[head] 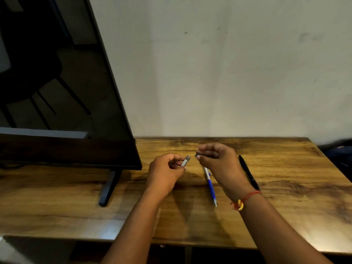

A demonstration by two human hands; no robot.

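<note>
My left hand [165, 169] hovers over the wooden table [285, 187] and pinches a small flat silver stick [185, 161], which looks like a USB drive, its free end pointing up and right. My right hand [219, 161] is a short gap to the right, fingers curled, pinching a small dark piece [197, 154] at its fingertips. The silver stick and the dark piece are apart, nearly facing each other. A red thread band circles my right wrist [245, 199].
A large dark screen [66, 92] stands on the left with a black foot [108, 187] on the table. A blue and white pen [211, 186] lies below my right hand; a black pen [249, 173] lies beside my right wrist. A wall rises behind the table.
</note>
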